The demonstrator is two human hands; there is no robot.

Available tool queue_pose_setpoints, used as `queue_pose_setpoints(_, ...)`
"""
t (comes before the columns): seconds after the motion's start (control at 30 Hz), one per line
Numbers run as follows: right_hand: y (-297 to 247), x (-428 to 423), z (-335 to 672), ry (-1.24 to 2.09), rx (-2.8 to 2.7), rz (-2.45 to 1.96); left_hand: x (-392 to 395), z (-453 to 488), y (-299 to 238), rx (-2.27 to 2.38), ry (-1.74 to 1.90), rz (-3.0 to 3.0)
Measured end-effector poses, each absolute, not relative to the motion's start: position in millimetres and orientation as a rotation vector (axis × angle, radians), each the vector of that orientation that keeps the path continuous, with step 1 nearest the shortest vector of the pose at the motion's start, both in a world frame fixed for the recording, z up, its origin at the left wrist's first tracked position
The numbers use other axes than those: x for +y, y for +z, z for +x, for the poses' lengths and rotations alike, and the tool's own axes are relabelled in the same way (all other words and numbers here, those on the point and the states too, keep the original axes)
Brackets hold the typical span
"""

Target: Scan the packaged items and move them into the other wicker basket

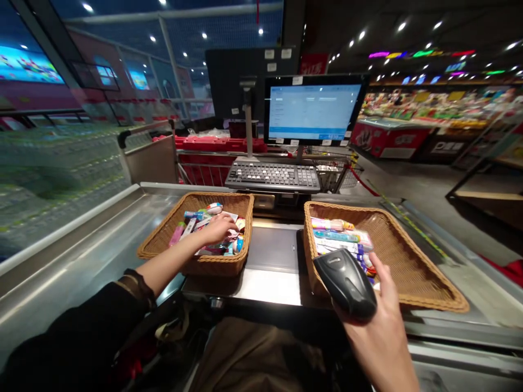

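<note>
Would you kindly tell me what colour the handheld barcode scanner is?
The handheld barcode scanner is black, showing best in the head view.

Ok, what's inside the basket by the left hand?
The wicker basket holds small, jumbled packaged items, including a pink one at left and a blue one near the back. The left hand and forearm hide some; the basket's bottom is covered too.

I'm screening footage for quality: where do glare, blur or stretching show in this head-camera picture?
Head view: stacked goods at the picture's left edge look smeared; head view: the counter glares white between the left basket and right basket; head view: screen text is mostly illegible, the scanner fairly crisp.
</note>
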State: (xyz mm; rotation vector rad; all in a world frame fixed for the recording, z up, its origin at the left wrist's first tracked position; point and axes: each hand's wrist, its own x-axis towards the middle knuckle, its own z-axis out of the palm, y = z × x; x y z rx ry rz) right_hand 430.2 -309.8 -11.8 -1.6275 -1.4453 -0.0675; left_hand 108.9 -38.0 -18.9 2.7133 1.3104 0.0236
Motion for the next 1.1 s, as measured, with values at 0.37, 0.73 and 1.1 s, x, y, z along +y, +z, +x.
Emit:
queue_pose_setpoints(0.37, -5.7, -306.7, 419.0, 0.007, -1.414, -1.638, -52.0, 120.2, -24.7, 0.988, -0.036, 2.876)
queue_pose_setpoints(0.73, -10.2, -308.2, 418.2, -0.007, -1.462, -1.62, -43.1, 110.8, -25.2, 1.431, 0.097, 2.854)
queue_pose_setpoints(1.1, -12.6, -307.5, 418.7, -0.009, -1.479, -1.615, -42.3, 112.2, -30.1, 1.924, -0.007, 2.514)
